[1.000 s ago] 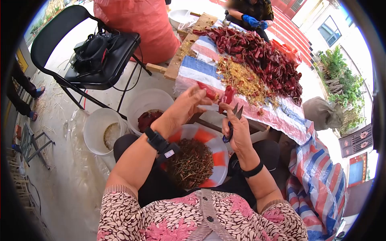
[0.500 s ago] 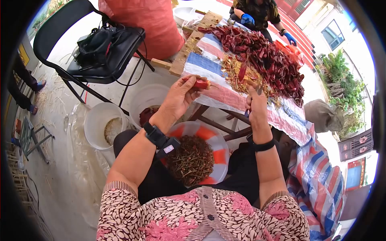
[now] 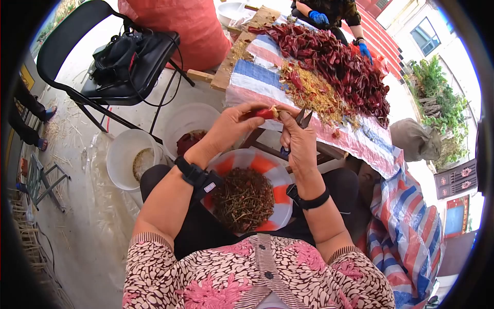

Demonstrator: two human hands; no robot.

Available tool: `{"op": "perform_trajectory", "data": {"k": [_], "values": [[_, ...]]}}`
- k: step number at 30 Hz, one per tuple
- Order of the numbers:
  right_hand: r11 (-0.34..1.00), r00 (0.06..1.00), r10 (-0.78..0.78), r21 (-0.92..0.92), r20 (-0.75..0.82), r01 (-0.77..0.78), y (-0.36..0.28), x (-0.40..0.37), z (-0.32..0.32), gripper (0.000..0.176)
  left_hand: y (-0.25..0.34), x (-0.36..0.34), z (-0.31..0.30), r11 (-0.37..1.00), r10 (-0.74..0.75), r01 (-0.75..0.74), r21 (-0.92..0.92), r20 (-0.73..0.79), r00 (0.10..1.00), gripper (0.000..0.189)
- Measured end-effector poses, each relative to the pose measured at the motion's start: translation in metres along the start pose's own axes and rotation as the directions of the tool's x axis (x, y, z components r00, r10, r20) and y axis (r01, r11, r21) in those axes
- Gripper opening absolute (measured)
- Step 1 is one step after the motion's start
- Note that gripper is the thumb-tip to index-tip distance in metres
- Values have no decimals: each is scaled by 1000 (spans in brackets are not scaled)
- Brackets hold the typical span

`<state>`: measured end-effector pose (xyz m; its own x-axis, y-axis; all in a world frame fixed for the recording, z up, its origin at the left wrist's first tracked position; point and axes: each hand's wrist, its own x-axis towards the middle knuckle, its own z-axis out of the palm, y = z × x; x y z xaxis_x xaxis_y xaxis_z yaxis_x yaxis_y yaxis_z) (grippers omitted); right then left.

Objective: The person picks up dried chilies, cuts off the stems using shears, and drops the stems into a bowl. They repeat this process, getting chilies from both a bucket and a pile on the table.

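My left hand (image 3: 234, 126) grips a dried red chili pepper (image 3: 265, 113), its pale open end pointing right. My right hand (image 3: 301, 144) is wrapped round a pair of scissors (image 3: 305, 119), whose dark pointed blades stick up apart beyond the fingers. The right thumb and fingertips meet the chili's open end. Just past both hands lies a striped woven sheet (image 3: 249, 95) on the table, with a heap of dried chilies (image 3: 334, 64) and a spread of yellowish seeds (image 3: 311, 92). Below my arms, an orange-and-white basin (image 3: 282, 194) holds many chili stems (image 3: 243, 201).
Two whitish buckets, one nearer (image 3: 116, 167) and one with red bits inside (image 3: 172, 126), stand at left. A black folding chair (image 3: 136, 92) carries a bag. A large red sack (image 3: 177, 36) stands behind. Across the table, a person wears blue gloves (image 3: 319, 18).
My hands have come together; the right hand with the scissors has moved left to the chili. The co-worker's gloved hands have shifted slightly.
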<state>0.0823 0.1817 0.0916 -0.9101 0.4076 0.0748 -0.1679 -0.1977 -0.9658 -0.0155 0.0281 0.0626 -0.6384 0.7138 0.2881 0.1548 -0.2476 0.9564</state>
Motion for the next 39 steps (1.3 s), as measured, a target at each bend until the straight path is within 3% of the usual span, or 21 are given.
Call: {"op": "perform_trajectory", "data": {"k": [2, 4, 5, 6, 9, 11, 12, 13, 15, 16, 19, 21, 23, 24, 30, 33, 37, 39], "values": [[987, 995, -58, -148, 76, 69, 1, 1, -6, 17, 2, -6, 2, 857, 156, -167, 488, 63, 986, 35], [949, 976, -127, -264, 178, 172, -5, 1, -2, 14, 2, -8, 7, 990, -53, 35, 137, 134, 990, 37], [922, 960, -157, -315, 234, 227, -9, 1, 1, 13, 1, -9, 8, 987, -142, 153, -41, 194, 971, 39], [927, 965, -109, -325, 238, 185, -13, -1, 4, 9, -2, -8, 7, 978, -139, 171, -120, 239, 961, 40], [938, 977, 65, -346, 201, 8, -18, -2, 3, 7, -7, -6, 8, 984, -110, 131, -123, 168, 980, 38], [949, 981, -2, -308, 196, 64, -16, -7, 10, 8, -8, -6, 8, 981, -129, 147, -130, 142, 981, 31], [917, 974, -107, -359, 200, 174, -11, -8, 13, 9, -8, -7, 9, 979, -138, 155, -133, 129, 982, 27], [868, 957, -209, -412, 201, 277, -5, -8, 15, 10, -6, -7, 9, 981, -158, 168, -94, 108, 982, 23], [555, 810, -512, -610, 286, 567, 15, -5, 15, 13, -1, -9, 9, 980, -196, 197, -14, 65, 979, 16], [450, 772, -550, -666, 318, 595, 21, -12, 17, 13, -5, -11, 11, 977, -200, 203, -73, 39, 979, 14], [338, 746, -514, -699, 424, 630, 20, -8, 15, 11, -24, -16, 17, 965, -187, 185, -187, 9, 982, 12], [707, 898, -356, -554, 257, 439, 14, -8, 13, 6, -25, -15, 19, 975, -127, 132, -181, 37, 991, 14], [939, 982, -119, -304, 143, 158, 7, -8, 13, 6, -15, -18, 17, 970, -169, 178, -166, 68, 983, 16], [953, 980, -155, -242, 123, 181, 8, -11, 16, 15, -6, -20, 16, 967, -190, 201, -158, 86, 978, 17], [976, 974, 168, 115, 154, -187, 0, -20, 9, 13, 11, -28, 16, 992, -120, 123, -28, 99, 988, 21], [753, 903, 368, 497, 224, -430, -3, -11, -1, 14, 11, -31, 13, 998, -62, 59, 29, 144, 988, 22], [880, 923, 330, 288, 198, -377, -9, -21, 0, 14, 7, -33, 12, 999, 18, -11, -42, 175, 984, 26], [948, 942, 306, 46, 139, -315, -10, -33, -8, 16, 6, -35, 12, 996, 20, -8, -84, 151, 988, 29]]}}
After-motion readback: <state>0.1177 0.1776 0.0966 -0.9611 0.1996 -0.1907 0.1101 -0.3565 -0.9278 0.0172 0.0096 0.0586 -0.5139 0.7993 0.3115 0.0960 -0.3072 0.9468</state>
